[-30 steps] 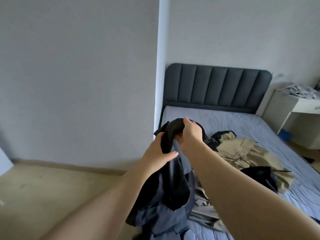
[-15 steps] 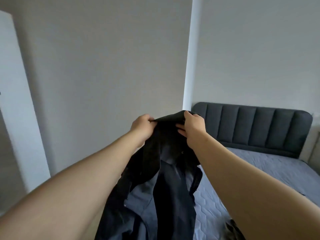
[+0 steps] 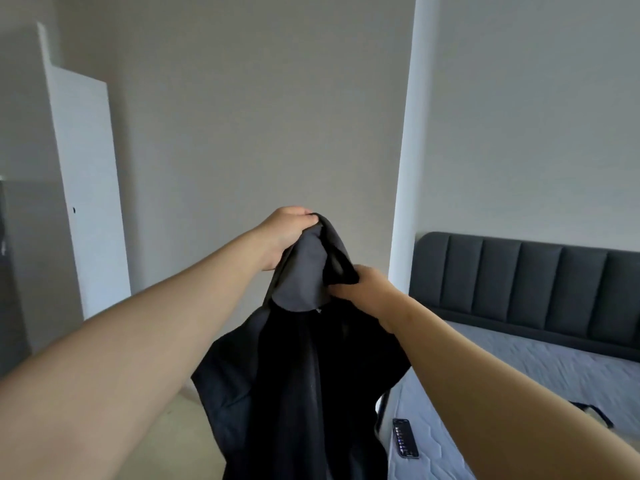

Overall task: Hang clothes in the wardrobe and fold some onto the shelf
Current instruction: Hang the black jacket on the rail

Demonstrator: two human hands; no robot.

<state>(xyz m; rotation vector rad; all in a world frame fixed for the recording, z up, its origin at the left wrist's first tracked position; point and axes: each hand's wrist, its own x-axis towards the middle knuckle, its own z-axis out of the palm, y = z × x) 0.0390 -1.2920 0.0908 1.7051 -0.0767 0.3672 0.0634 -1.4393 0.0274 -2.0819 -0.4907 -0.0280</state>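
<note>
The left hand (image 3: 287,233) has lifted its end of the dark garment (image 3: 304,393) higher and the right hand (image 3: 363,285) has dropped lower, no longer level. A phone (image 3: 405,438) now shows on the bed (image 3: 502,368).

blk garment (image 3: 304,393) x1 | hands (image 3: 287,233) x2 | bed (image 3: 519,362) x1 | phone (image 3: 405,438) x1

— Any writing legible from here?
— None. The phone (image 3: 405,438), well below the right hand (image 3: 362,285), shows a lit screen; its rows are too small to read. A small tag (image 3: 318,310) on the dark garment (image 3: 304,382), beside that hand, is illegible.
</note>
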